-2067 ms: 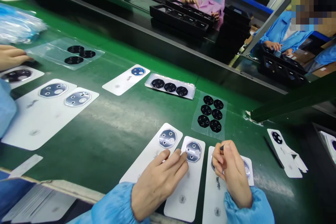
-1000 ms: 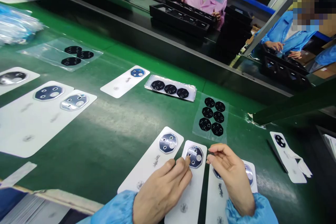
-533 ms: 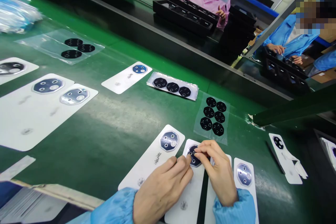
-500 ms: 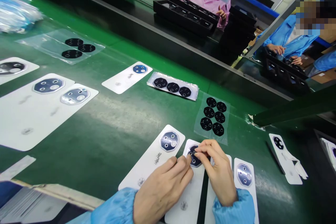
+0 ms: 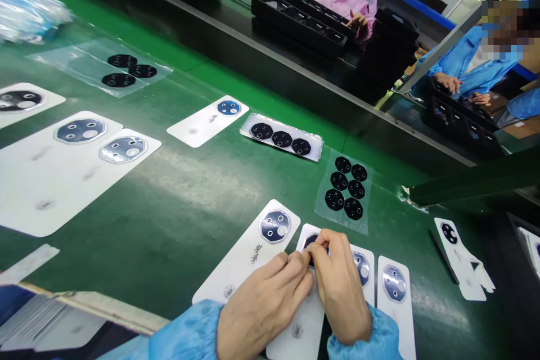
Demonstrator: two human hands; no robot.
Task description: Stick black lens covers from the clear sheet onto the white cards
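Note:
A white phone-shaped panel (image 5: 282, 347) lies in front of me, with a dark octagonal camera piece (image 5: 311, 239) near its top. Over that piece the fingertips of both hands meet. My left hand (image 5: 265, 301) rests across the panel, its fingers curled together. From the right, my right hand (image 5: 342, 289) bends down with thumb and forefinger pinched at the piece. Whatever lies between the fingertips is hidden. To the left is another white panel (image 5: 236, 270) with a shiny octagonal piece. Two more, a partly covered panel (image 5: 368, 291) and a rightmost panel (image 5: 399, 315), lie on the right.
Beyond the hands lie a clear sheet of black octagons (image 5: 366, 219), a stack of strips (image 5: 314, 149) and a small white panel (image 5: 189, 136). Large panels (image 5: 84, 191) are at left. A dark rail (image 5: 261, 62) crosses behind; two co-workers sit past it with black trays (image 5: 295, 21).
My right hand has shifted slightly left and turned inward, its fingertips now meeting those of my left hand. More of the panel to its right shows. The view has moved slightly.

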